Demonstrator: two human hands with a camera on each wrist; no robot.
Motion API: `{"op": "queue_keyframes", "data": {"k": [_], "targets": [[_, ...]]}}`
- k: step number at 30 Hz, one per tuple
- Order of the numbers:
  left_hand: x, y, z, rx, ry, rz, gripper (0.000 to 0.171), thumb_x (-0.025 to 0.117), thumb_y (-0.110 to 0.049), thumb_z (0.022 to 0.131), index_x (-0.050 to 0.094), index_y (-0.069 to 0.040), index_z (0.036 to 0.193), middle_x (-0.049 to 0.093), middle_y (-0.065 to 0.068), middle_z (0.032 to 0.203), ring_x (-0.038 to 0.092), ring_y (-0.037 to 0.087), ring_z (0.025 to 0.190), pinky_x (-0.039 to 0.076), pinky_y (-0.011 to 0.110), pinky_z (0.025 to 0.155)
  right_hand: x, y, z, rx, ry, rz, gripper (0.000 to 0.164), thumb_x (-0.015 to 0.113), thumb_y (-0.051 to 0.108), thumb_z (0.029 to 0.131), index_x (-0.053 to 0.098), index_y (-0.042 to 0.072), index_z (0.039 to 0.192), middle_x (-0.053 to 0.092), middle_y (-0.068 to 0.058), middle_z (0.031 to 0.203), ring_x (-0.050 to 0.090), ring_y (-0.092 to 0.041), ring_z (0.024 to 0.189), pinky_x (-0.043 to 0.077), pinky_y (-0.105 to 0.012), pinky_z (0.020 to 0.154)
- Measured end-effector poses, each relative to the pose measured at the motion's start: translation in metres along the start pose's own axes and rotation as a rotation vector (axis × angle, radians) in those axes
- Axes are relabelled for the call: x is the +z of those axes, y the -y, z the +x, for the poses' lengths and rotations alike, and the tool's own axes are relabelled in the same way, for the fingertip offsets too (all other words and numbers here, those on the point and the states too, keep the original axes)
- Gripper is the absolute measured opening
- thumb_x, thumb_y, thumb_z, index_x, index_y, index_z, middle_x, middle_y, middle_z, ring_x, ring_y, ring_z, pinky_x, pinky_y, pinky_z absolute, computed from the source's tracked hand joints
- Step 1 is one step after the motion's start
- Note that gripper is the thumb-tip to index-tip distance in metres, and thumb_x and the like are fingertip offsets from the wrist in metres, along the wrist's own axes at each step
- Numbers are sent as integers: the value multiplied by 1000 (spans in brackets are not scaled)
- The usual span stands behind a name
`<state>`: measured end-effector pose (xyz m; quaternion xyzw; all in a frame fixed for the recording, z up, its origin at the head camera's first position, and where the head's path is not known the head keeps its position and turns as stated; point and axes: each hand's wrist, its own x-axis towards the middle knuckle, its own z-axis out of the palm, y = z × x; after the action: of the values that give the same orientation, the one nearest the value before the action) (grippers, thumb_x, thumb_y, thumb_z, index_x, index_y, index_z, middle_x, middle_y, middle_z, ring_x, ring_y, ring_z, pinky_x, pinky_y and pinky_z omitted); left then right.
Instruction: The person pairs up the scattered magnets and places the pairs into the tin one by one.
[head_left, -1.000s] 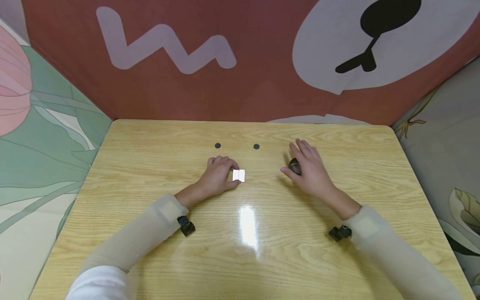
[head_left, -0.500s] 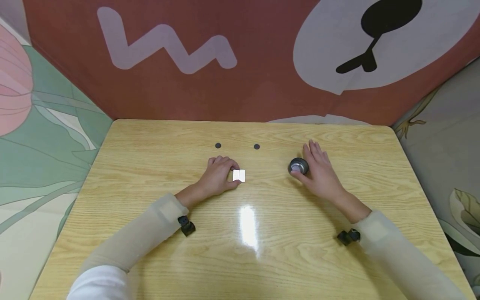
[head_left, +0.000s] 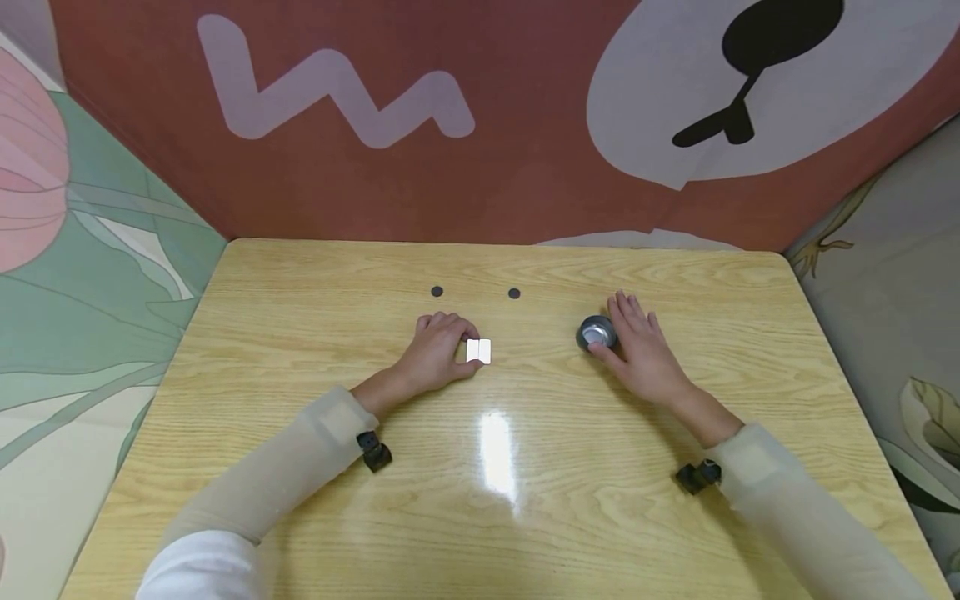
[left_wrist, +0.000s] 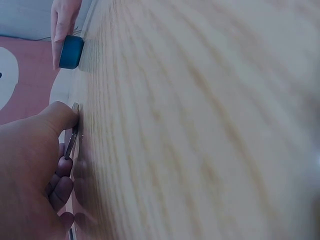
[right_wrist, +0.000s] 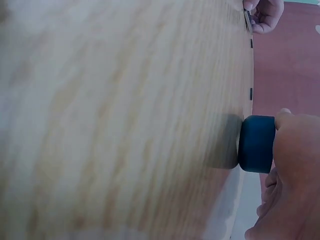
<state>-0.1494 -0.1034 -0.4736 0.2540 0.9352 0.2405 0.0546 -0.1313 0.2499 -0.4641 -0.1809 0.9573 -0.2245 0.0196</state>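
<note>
My left hand (head_left: 441, 352) rests on the table and pinches a small shiny flat metal piece (head_left: 479, 351) with a seam down its middle, thumb at the near edge and fingers at the far edge. In the left wrist view the metal piece (left_wrist: 73, 137) shows edge-on, tilted. To the right stands a short, dark, round cup-like object (head_left: 587, 332) with a silvery top. My right hand (head_left: 643, 354) lies along its right side, fingers straight, the thumb at its near top rim. The right wrist view shows the same round object (right_wrist: 256, 144) against the hand.
Two small black discs (head_left: 437, 292) lie apart on the wood-grain table (head_left: 337, 500), beyond the left hand. A printed red backdrop (head_left: 525, 183) rises at the far edge, and patterned cloth hangs at both sides.
My right hand has drawn back to the right, uncovering the round object, whose silvery top now shows. The left hand and the metal piece have stayed in place.
</note>
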Motion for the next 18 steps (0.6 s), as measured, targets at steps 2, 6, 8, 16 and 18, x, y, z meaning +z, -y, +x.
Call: {"op": "queue_keyframes", "data": {"k": [2,6,8,16,18], "targets": [[0,0,0,0,-1,0,40,81,-36,87,66,-10,115,65,3,110,52,22,102,29,49,105,1,0,0,7,8,4,80,54,39,106,16,-9,158,12,-30,164,8,-47,152,7,-67,118],[1,0,0,0,-1,0,39,81,-35,87,67,-10,114,66,2,110,52,22,102,29,49,105,3,-1,-1,26,24,6,79,53,38,107,15,-10,158,12,-30,164,7,-46,153,6,-67,118],[1,-1,0,-1,-1,2,39,81,-35,87,67,-10,113,66,2,110,52,22,101,30,49,104,4,-2,-1,32,27,8,80,53,38,107,15,-10,157,12,-30,164,7,-46,153,6,-66,118],[0,-1,0,-2,-3,7,40,81,-36,86,66,-11,113,66,2,110,52,23,101,30,49,104,2,-1,0,35,27,9,80,55,39,106,18,-11,157,16,-30,164,9,-45,153,6,-67,118],[0,-1,0,-1,-4,5,40,82,-36,86,66,-10,113,66,3,110,52,23,101,30,49,104,2,0,0,35,25,8,80,56,39,105,20,-11,156,17,-30,163,9,-45,153,7,-67,118]]}}
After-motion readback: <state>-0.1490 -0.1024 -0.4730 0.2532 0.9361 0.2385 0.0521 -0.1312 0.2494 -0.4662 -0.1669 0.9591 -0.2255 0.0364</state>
